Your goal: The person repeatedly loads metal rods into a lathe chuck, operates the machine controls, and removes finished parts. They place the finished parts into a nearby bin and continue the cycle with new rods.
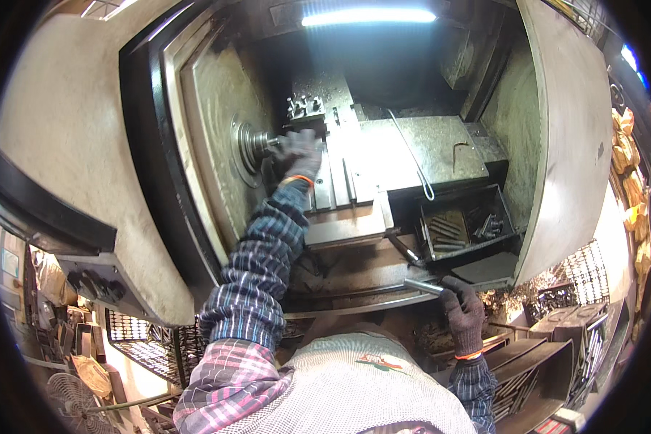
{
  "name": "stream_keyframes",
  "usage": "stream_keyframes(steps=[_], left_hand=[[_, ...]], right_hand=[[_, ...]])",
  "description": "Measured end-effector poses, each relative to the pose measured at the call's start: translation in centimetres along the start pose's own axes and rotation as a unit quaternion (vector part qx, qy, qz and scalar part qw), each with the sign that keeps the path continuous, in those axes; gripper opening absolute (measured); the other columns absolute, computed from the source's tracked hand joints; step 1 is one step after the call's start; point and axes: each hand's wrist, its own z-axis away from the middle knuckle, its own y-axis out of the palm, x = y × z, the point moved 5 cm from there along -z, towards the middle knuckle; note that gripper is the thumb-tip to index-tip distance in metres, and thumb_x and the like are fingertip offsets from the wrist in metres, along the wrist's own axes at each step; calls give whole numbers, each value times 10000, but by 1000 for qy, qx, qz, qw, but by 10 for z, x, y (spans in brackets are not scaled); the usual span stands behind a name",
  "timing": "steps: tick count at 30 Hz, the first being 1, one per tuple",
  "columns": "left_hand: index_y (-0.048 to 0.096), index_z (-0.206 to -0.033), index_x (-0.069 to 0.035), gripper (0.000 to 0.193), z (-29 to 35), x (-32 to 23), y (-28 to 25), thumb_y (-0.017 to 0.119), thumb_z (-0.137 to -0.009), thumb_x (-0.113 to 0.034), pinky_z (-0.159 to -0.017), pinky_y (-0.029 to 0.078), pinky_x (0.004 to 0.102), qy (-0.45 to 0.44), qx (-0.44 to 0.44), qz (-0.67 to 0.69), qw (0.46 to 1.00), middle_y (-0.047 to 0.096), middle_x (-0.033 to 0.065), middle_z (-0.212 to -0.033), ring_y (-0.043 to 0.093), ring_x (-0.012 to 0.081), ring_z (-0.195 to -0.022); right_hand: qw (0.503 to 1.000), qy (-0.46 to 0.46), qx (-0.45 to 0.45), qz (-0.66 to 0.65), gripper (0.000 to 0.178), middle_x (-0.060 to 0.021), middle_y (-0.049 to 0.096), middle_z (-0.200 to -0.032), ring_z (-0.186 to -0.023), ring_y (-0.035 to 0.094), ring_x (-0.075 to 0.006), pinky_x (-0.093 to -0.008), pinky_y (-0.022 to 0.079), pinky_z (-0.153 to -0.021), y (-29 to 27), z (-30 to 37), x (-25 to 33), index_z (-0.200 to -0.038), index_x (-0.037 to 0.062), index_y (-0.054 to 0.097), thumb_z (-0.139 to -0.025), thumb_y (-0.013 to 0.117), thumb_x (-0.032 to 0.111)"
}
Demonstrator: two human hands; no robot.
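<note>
My left hand (pixel 299 153), in a dark grey glove, reaches into the lathe beside the round spindle chuck (pixel 252 145). Its fingers are close to the short metal end that sticks out of the chuck. They are blurred, and I cannot tell whether they grip it. Outside the machine's front edge, my right hand (pixel 463 312) wears a dark brown glove. It is closed around one end of a short, shiny metal rod (pixel 424 286), which points left over the machine's front ledge.
Right of the chuck lies a bright metal slide (pixel 340 173) with a tool block (pixel 305 108) behind it. A divided tray (pixel 448 249) holds several rods and small metal parts. A looped wire (pixel 412 155) lies across the bed. Bins of rods (pixel 517 390) stand at lower right.
</note>
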Motion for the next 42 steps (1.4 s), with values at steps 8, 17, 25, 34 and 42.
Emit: stream_keyframes(steps=[8,17,25,34,42], left_hand=[[622,-1397,-221,435,-57,93,1,534,-989,-344,-1227,175,620,-72,168,-325,928,404,194,-1603,295,437,-1511],[681,-1173,-66,417,-40,0,23,626,-967,-424,-959,498,448,72,198,62,976,714,171,-1127,653,374,-1103],[596,-1324,-37,565,44,-32,16,686,-912,-413,-1004,470,504,-101,163,68,979,651,269,-1237,611,437,-1169],[556,-1397,-76,525,128,-31,-165,758,-930,-205,-998,553,359,78,-208,200,954,558,167,-1425,628,306,-1225],[551,-1357,70,545,293,37,-358,306,-1117,-353,-1095,474,466,0,-508,-45,860,642,261,-1245,627,354,-1188]], right_hand=[[996,55,54,-53,322,-94,727,-1109,-963,649,-140,-296,522,-864,-16,-33,-50,-1224,-2,692,-986,709,214],[988,65,104,-89,290,-125,728,-1105,-992,674,-178,-318,536,-884,5,-78,-48,-1211,-4,690,-986,680,178],[977,58,132,-155,254,-109,725,-1021,-931,656,-150,-304,524,-831,45,-115,-25,-1202,-13,687,-991,651,124],[967,26,139,-211,265,-75,688,-1013,-893,634,-108,-270,520,-803,124,-166,23,-1246,-27,628,-1036,614,135],[963,-133,138,-188,334,-145,733,-977,-914,698,-182,-314,545,-865,262,-256,71,-1240,-35,638,-1046,588,233]])
